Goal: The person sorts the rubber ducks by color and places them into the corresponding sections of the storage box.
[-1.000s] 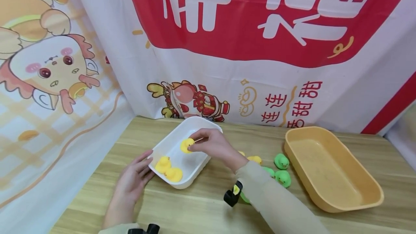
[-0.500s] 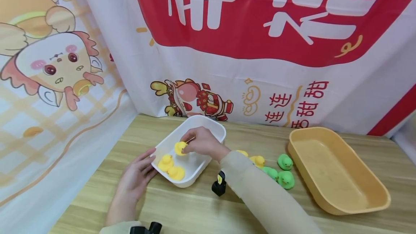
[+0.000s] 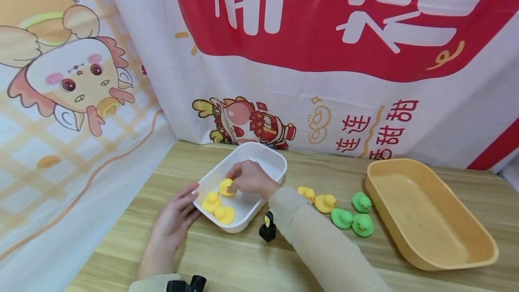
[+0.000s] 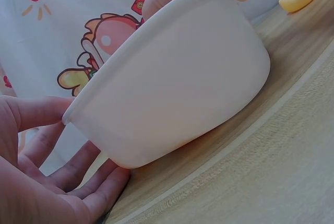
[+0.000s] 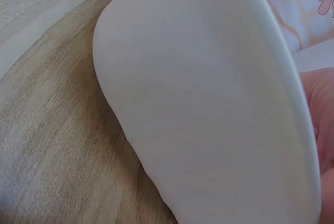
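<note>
In the head view a white tray holds two yellow ducks in its near left corner. The right hand reaches inside and pinches a third yellow duck beside them. The left hand rests its fingers against the tray's left end. Seen from the left wrist, the left hand touches the rim and outer wall of the white tray with extended fingers. The right wrist view is filled by the tray's side, which hides most of the right hand.
Two yellow ducks and several green ducks stand on the wooden table right of the white tray. An orange tray lies at the right. Printed cloth hangs behind the table.
The right hand has carried its yellow duck down and left, close to the two others in the tray. The left hand keeps its place at the tray. The head view has shifted slightly.
</note>
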A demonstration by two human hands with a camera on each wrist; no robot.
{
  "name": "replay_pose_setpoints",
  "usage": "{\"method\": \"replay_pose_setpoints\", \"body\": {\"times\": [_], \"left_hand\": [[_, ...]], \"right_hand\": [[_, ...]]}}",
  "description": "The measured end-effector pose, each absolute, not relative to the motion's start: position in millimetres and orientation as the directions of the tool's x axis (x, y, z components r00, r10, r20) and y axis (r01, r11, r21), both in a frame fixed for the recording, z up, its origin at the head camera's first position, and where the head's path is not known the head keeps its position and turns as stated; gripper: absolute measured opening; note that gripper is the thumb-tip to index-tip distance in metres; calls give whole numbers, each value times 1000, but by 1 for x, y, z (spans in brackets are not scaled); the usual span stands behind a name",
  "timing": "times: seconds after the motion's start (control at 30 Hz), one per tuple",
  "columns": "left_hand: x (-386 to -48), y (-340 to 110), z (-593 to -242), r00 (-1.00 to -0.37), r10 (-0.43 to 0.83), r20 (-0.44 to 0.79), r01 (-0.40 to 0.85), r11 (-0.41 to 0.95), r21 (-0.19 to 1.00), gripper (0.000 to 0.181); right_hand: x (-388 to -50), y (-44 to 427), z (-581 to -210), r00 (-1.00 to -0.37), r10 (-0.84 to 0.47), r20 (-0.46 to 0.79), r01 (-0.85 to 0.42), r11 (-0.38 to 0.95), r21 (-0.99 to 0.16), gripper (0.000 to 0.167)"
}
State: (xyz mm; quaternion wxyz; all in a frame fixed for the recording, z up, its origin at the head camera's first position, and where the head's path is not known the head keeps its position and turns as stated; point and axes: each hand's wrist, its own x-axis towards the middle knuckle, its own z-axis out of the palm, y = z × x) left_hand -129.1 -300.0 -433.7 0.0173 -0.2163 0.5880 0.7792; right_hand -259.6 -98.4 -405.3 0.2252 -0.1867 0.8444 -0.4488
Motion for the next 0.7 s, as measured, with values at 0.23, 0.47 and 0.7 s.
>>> {"method": "replay_pose_setpoints", "body": {"times": [0.23,0.47,0.7], "left_hand": [[-130,-299,-430,-905,-222,-362,-291,-297,910,53],[-132,-300,-430,-907,-219,-360,-287,-304,909,49],[-129,-301,-434,-909,-213,-359,-284,-314,906,51]], "right_hand": [[-260,-97,-408,-834,-519,-188,-127,511,-850,25],[-261,-95,-407,-830,-523,-193,-118,504,-856,24],[-258,-97,-410,-834,-532,-148,-177,512,-840,30]]}}
